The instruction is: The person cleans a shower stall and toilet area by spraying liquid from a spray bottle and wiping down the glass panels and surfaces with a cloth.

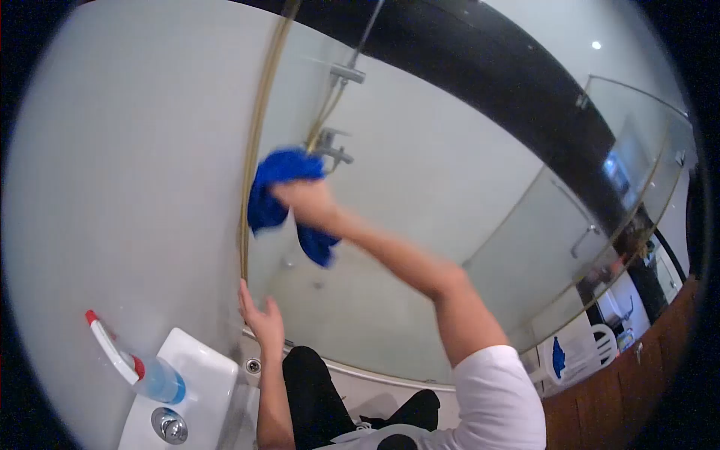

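A blue cloth point(289, 166) is bunched under my right hand point(307, 201), up against the glass shower panel point(390, 300) beside its gold-coloured edge strip point(264, 105). Motion blurs that hand a little, but its fingers are closed on the cloth, and a loose end hangs below the wrist. Lower down, my left hand point(264, 319) has its fingers stretched upward and the thumb apart. Its fingertips are by the bottom of the edge strip, where wall and glass meet; whether they press on it I cannot tell. It holds nothing.
A spray bottle point(159, 379) with blue liquid stands on the white toilet tank point(199, 367), near a chrome flush button point(171, 426). Behind the glass are a shower mixer point(334, 146) and hose. To the right are a white plastic chair point(600, 345) and brown wooden cabinet doors point(600, 397).
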`<state>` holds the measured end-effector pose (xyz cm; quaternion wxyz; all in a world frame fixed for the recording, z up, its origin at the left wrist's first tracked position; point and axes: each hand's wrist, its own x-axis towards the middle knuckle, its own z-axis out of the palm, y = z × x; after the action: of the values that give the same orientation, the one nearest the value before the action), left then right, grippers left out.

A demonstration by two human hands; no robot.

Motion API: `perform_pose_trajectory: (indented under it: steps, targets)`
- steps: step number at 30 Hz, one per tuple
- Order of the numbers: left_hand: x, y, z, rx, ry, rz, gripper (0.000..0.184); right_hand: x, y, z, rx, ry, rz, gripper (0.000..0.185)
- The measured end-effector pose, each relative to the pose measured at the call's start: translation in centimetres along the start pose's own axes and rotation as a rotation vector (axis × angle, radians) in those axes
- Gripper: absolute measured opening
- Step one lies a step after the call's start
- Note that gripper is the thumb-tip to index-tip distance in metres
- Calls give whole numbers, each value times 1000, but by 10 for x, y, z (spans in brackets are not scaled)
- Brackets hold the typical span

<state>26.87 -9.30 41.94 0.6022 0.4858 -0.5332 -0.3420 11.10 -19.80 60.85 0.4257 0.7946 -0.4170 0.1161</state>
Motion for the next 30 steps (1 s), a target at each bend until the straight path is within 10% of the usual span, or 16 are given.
perform_pose_trajectory:
  steps: [5,7,11,19,22,25,30]
  targets:
    - [-51,92,-67,-202,-110,352,56,135,119,-156,-7,3,626,39]
    - [-66,84,-111,229,166,748,59,159,150,-168,-269,542,345,46]
    - [-34,110,-178,-69,981,486,58,143,120,-96,-91,502,317,53]
    - [2,118,-190,284,728,431,80,-54,-86,84,399,-84,-9,41]
    - [6,119,-194,442,702,277,70,-50,-69,68,158,-165,-124,33]
    - [5,119,-204,324,719,148,58,2,-4,-9,453,-15,237,30]
    - [12,112,-212,311,602,194,52,31,185,-215,-205,279,672,41]
